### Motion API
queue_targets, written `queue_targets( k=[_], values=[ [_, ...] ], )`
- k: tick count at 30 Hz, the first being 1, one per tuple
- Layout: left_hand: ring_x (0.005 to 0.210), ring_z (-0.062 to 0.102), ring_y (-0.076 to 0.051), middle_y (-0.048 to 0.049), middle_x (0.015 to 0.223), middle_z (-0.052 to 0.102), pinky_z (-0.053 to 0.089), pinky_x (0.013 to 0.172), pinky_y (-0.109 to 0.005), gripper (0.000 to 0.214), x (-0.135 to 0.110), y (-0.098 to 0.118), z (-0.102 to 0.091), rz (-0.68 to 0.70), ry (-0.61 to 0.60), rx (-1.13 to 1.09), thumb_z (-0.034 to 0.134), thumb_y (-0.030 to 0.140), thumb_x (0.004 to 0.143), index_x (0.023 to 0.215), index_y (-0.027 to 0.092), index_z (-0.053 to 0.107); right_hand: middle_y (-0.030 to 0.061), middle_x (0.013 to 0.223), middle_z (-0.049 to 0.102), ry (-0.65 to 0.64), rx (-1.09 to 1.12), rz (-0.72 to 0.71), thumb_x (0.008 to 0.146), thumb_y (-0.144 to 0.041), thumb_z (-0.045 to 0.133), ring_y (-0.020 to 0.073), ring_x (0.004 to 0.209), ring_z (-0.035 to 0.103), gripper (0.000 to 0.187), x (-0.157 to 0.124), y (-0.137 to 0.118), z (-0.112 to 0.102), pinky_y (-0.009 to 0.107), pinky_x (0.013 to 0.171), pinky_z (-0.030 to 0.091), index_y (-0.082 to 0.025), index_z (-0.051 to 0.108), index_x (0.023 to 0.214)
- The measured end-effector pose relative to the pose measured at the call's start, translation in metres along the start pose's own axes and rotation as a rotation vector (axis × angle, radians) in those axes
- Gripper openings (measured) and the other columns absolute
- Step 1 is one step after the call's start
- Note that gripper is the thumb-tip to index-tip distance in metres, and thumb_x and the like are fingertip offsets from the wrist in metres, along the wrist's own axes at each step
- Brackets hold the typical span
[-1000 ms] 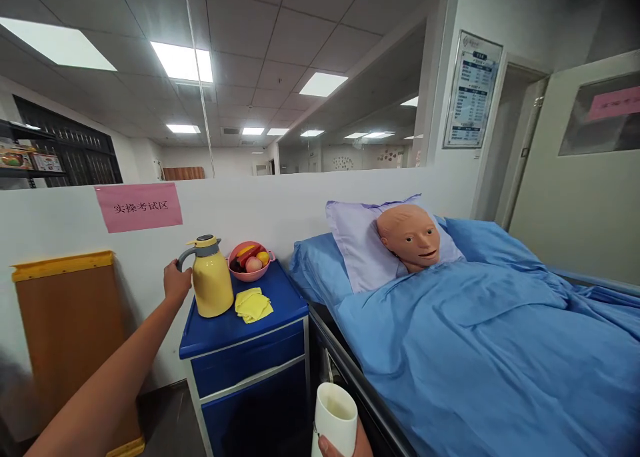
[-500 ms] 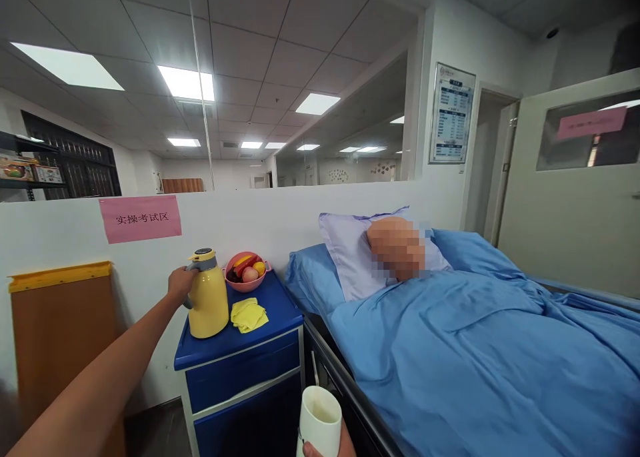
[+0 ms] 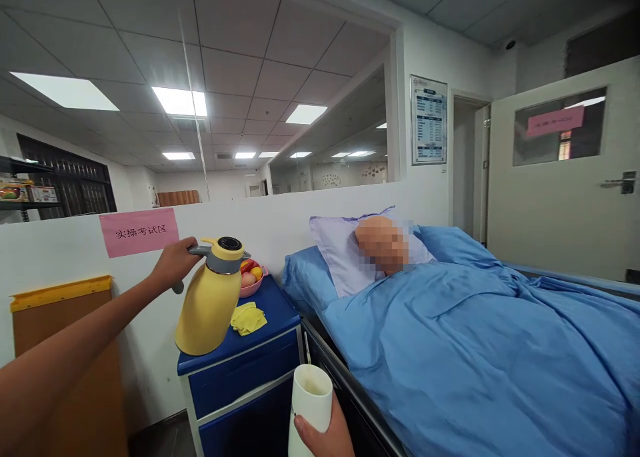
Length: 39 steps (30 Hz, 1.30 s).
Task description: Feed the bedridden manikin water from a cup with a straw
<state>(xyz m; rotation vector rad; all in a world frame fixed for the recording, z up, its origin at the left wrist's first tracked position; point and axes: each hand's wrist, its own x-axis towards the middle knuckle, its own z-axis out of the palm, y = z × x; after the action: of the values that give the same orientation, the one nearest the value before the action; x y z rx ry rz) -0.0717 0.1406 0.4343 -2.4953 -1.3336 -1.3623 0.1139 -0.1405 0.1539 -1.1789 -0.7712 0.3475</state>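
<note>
My left hand (image 3: 176,262) is closed on the grey handle of a yellow thermos jug (image 3: 209,310). The jug is tilted, with its spout side to the right, over the left part of the blue bedside cabinet (image 3: 280,314). At the bottom centre, my right hand (image 3: 333,427) wraps round a white cup (image 3: 311,410), held upright beside the cabinet front. I see no liquid in the cup. On the cabinet top, a folded yellow cloth (image 3: 249,318) lies right of the jug. The pink basket (image 3: 256,286) of fruit behind is partly hidden by the jug.
To the right is a bed with a black side rail (image 3: 345,384) and a blue quilt (image 3: 450,337). A blurred head rests on a pale pillow (image 3: 334,257). A brown board (image 3: 65,357) leans on the wall at left; a door (image 3: 550,217) stands at far right.
My left hand has raised the jug and tipped it to the right. The cup and my right hand sit slightly higher in view. The camera has turned a little right.
</note>
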Motion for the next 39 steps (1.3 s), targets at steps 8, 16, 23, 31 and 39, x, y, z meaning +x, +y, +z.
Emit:
queue_targets(
  k=[8, 16, 23, 31, 39],
  values=[
    [0.058, 0.054, -0.019, 0.0011, 0.063, 0.056, 0.031, 0.057, -0.027, 0.009, -0.046, 0.1, -0.032, 0.436, -0.112, 0.247, 0.053, 0.031, 0.08, 0.085, 0.024, 0.053, 0.009, 0.096, 0.075, -0.005, 0.073, 0.031, 0.059, -0.036, 0.076, 0.0277, 0.084, 0.07, 0.051, -0.001, -0.011, -0.004, 0.036, 0.077, 0.057, -0.019, 0.064, 0.105],
    [0.068, 0.062, -0.027, -0.0073, 0.089, 0.07, 0.045, 0.061, -0.034, 0.055, -0.074, 0.125, -0.035, 0.795, -0.266, 0.129, 0.054, 0.033, 0.079, 0.134, 0.027, 0.053, 0.0082, 0.102, 0.074, -0.023, 0.031, -0.033, 0.055, -0.022, 0.073, 0.0277, 0.092, 0.069, 0.045, -0.008, -0.038, -0.002, 0.034, 0.079, 0.057, -0.022, 0.061, 0.099],
    [0.058, 0.054, -0.015, -0.0023, 0.074, 0.055, 0.045, 0.056, -0.024, 0.052, -0.08, 0.139, -0.027, 1.046, -0.317, 0.222, 0.037, 0.018, 0.091, 0.14, 0.028, 0.051, 0.0069, 0.1, 0.074, -0.022, 0.008, -0.05, 0.054, -0.017, 0.07, 0.0267, 0.092, 0.068, 0.054, -0.005, -0.033, -0.001, 0.034, 0.08, 0.056, -0.022, 0.058, 0.107],
    [0.059, 0.053, -0.014, -0.0034, 0.093, 0.062, 0.038, 0.05, -0.024, 0.07, -0.085, 0.135, -0.006, 1.372, -0.184, 0.442, 0.037, 0.005, 0.089, 0.152, 0.032, 0.024, 0.0061, 0.097, 0.072, -0.042, -0.066, -0.028, 0.056, -0.02, 0.07, 0.0251, 0.087, 0.068, 0.053, -0.004, -0.027, -0.003, 0.035, 0.078, 0.057, -0.022, 0.056, 0.107],
    [0.058, 0.051, -0.011, -0.0031, 0.095, 0.063, 0.035, 0.05, -0.023, 0.061, -0.087, 0.135, 0.007, 1.441, -0.133, 0.521, 0.04, 0.003, 0.089, 0.144, 0.027, 0.031, 0.006, 0.094, 0.07, -0.082, -0.119, 0.022, 0.055, -0.021, 0.07, 0.0252, 0.083, 0.067, 0.052, -0.005, -0.031, -0.002, 0.038, 0.078, 0.056, -0.022, 0.054, 0.104]
  ],
)
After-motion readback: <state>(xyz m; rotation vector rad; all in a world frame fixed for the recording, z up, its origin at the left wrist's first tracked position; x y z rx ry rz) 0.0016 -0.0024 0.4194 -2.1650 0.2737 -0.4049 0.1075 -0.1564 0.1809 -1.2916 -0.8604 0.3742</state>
